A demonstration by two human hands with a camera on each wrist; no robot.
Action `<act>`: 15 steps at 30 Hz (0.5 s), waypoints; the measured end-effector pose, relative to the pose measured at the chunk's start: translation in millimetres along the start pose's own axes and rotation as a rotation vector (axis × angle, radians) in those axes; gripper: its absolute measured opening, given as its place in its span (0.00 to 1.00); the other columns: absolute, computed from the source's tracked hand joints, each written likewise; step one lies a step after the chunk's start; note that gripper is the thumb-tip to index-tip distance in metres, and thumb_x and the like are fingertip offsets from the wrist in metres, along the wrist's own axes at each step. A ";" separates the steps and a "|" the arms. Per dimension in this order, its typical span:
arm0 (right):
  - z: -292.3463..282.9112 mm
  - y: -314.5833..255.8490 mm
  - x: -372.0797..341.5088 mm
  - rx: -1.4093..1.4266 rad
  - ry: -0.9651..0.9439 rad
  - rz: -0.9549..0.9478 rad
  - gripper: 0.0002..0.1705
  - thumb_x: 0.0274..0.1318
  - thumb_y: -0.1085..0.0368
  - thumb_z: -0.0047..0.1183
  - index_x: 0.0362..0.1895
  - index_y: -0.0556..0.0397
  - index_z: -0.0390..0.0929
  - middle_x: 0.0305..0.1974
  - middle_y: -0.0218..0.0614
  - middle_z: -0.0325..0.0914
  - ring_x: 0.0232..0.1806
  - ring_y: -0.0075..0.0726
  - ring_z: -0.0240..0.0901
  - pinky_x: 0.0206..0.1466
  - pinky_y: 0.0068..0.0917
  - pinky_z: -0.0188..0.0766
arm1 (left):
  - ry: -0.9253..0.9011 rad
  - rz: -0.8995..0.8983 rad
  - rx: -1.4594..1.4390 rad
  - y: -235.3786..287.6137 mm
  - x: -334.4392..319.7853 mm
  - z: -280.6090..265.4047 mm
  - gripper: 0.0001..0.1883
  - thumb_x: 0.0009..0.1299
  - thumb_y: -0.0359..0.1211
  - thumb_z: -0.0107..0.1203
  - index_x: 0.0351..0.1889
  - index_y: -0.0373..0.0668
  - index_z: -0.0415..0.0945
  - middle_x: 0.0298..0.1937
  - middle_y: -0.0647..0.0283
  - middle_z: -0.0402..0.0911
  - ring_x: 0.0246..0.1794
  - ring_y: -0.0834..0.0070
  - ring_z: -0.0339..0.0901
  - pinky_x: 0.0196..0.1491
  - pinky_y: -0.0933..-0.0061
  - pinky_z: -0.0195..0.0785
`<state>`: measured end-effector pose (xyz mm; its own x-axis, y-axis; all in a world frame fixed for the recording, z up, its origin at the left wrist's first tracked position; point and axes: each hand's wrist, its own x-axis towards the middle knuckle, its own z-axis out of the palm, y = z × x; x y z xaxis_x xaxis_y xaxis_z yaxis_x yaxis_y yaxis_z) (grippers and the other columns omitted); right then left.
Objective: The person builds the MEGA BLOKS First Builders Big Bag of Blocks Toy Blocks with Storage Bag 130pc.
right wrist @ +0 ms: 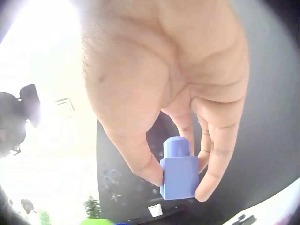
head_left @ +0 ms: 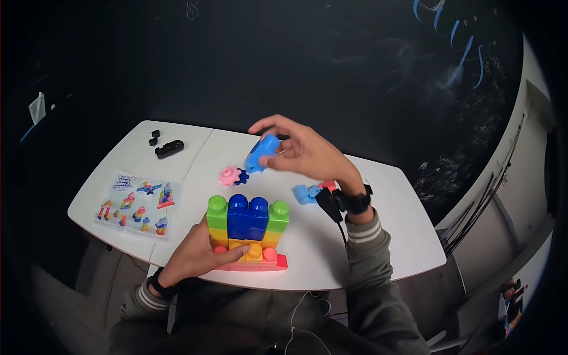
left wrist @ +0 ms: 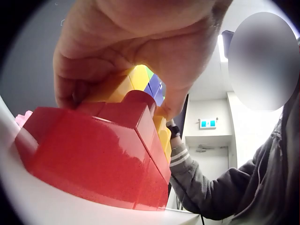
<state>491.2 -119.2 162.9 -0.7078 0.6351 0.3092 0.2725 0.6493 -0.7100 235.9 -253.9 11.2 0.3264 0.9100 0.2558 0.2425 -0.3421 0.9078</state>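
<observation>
My left hand (head_left: 192, 251) grips the lower left part of a block structure (head_left: 248, 226) near the table's front edge, thumb on its yellow blocks. The structure has green and blue columns over yellow and a red base; the red base (left wrist: 98, 154) fills the lower left wrist view. Above the table behind it, my right hand (head_left: 307, 151) pinches a light blue block (head_left: 262, 152). In the right wrist view this block (right wrist: 180, 177) sits between thumb and fingers, its single stud toward the palm.
A pink gear (head_left: 229, 176) and a dark blue gear (head_left: 243, 176) lie behind the structure. Light blue and red blocks (head_left: 306, 194) lie near the right wrist. A picture sheet (head_left: 139, 206) is at left, with black pieces (head_left: 170, 149) behind it. A dark wall borders the table.
</observation>
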 end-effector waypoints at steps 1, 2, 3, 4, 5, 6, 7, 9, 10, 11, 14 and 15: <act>6.4 -12.8 -6.2 -0.008 -0.043 -0.047 0.29 0.66 0.64 0.73 0.69 0.53 0.80 0.54 0.42 0.85 0.50 0.36 0.91 0.57 0.34 0.90 | 0.002 0.004 0.000 1.5 -0.1 0.5 0.35 0.72 0.35 0.77 0.72 0.34 0.71 0.61 0.54 0.87 0.61 0.68 0.86 0.65 0.63 0.80; 11.9 -20.3 -8.4 0.004 -0.039 -0.050 0.29 0.66 0.64 0.73 0.69 0.53 0.80 0.54 0.42 0.85 0.50 0.36 0.91 0.57 0.34 0.90 | 0.003 0.007 0.000 2.2 -0.6 1.0 0.34 0.73 0.35 0.77 0.72 0.34 0.71 0.61 0.54 0.87 0.61 0.68 0.86 0.65 0.63 0.80; 17.8 -26.0 -8.9 -0.060 -0.103 -0.081 0.28 0.66 0.64 0.73 0.68 0.54 0.81 0.55 0.43 0.86 0.50 0.37 0.91 0.60 0.35 0.90 | 0.000 -0.001 0.009 1.1 -0.8 1.4 0.34 0.73 0.35 0.77 0.72 0.34 0.71 0.61 0.54 0.87 0.61 0.68 0.86 0.65 0.63 0.80; 23.0 -28.1 -8.8 -0.124 -0.166 -0.111 0.27 0.66 0.63 0.73 0.66 0.55 0.82 0.55 0.44 0.86 0.49 0.38 0.91 0.62 0.36 0.90 | 0.003 -0.004 0.002 -0.7 -0.6 1.8 0.34 0.73 0.35 0.77 0.72 0.34 0.71 0.61 0.55 0.87 0.61 0.68 0.86 0.64 0.63 0.80; 27.3 -27.5 -8.9 -0.159 -0.141 -0.107 0.24 0.65 0.62 0.75 0.62 0.56 0.86 0.57 0.43 0.87 0.49 0.39 0.91 0.61 0.36 0.91 | 0.006 -0.006 -0.004 -2.2 -0.8 1.9 0.34 0.74 0.35 0.77 0.71 0.34 0.71 0.61 0.55 0.87 0.60 0.68 0.86 0.64 0.64 0.80; 28.2 -27.7 -8.8 -0.151 -0.138 -0.108 0.24 0.65 0.62 0.75 0.62 0.56 0.86 0.57 0.43 0.87 0.49 0.39 0.91 0.61 0.36 0.91 | 0.002 -0.011 0.001 -2.6 -0.6 1.8 0.34 0.74 0.35 0.77 0.71 0.34 0.71 0.61 0.55 0.87 0.60 0.68 0.86 0.64 0.64 0.80; 27.9 -28.5 -7.5 -0.143 -0.153 -0.117 0.24 0.64 0.62 0.76 0.62 0.56 0.87 0.56 0.43 0.88 0.49 0.39 0.91 0.61 0.36 0.90 | 0.001 -0.005 -0.008 -2.9 -0.1 1.8 0.34 0.74 0.36 0.77 0.72 0.34 0.71 0.61 0.55 0.86 0.60 0.68 0.86 0.64 0.64 0.80; 26.0 -27.4 -5.2 -0.134 -0.169 -0.124 0.25 0.63 0.62 0.77 0.61 0.56 0.88 0.56 0.44 0.88 0.49 0.39 0.91 0.61 0.37 0.90 | 0.000 0.001 -0.020 -6.6 0.3 2.4 0.34 0.74 0.37 0.77 0.72 0.34 0.71 0.61 0.55 0.86 0.60 0.68 0.86 0.63 0.64 0.80; 23.7 -25.6 -4.8 -0.076 -0.142 -0.176 0.25 0.61 0.62 0.78 0.61 0.56 0.89 0.55 0.44 0.88 0.49 0.40 0.91 0.61 0.37 0.90 | 0.020 0.019 -0.020 -9.8 0.6 3.1 0.34 0.75 0.39 0.77 0.72 0.35 0.72 0.61 0.55 0.87 0.60 0.68 0.86 0.62 0.64 0.80; 22.1 -24.2 -5.0 -0.018 -0.116 -0.226 0.25 0.60 0.62 0.79 0.60 0.55 0.90 0.55 0.44 0.89 0.48 0.40 0.92 0.61 0.37 0.90 | 0.040 0.039 -0.023 -11.7 0.7 3.8 0.34 0.75 0.40 0.77 0.71 0.36 0.72 0.61 0.55 0.87 0.59 0.68 0.86 0.61 0.65 0.80; 21.9 -27.1 -9.1 -0.027 -0.126 -0.212 0.29 0.60 0.55 0.80 0.59 0.58 0.89 0.51 0.47 0.90 0.49 0.42 0.94 0.57 0.35 0.91 | 0.035 0.050 0.066 0.6 0.8 2.2 0.30 0.77 0.42 0.75 0.69 0.36 0.76 0.56 0.55 0.89 0.55 0.69 0.88 0.57 0.65 0.81; 23.9 -29.9 -10.4 -0.024 -0.129 -0.209 0.29 0.60 0.55 0.80 0.59 0.58 0.89 0.51 0.47 0.90 0.49 0.42 0.94 0.57 0.35 0.91 | 0.035 0.046 0.063 3.0 0.1 2.1 0.30 0.77 0.42 0.75 0.69 0.36 0.76 0.56 0.55 0.89 0.55 0.69 0.88 0.57 0.65 0.81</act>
<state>474.9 -155.2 165.8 -0.8274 0.4281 0.3636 0.1256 0.7721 -0.6230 238.6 -255.3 13.2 0.3064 0.9001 0.3096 0.2850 -0.3971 0.8724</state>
